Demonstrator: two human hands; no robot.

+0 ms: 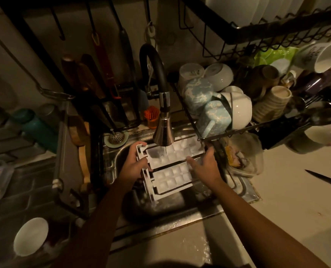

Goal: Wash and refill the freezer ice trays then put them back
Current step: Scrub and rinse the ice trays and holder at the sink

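Two hands hold the trays (168, 176) between them over the sink (112, 163); the left hand (133, 165) grips their left end, fingers curled round the frame. Tap (163, 132) water falls on the far tray; the right hand (205, 167) holds their right end, thumb across the top, fingers half-curled.

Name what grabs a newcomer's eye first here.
White trays mid-frame, gripped by the left hand and right hand under the running faucet, over the sink. Then the rack crammed with mugs and bowls at upper right, and a knife on the counter at far right.
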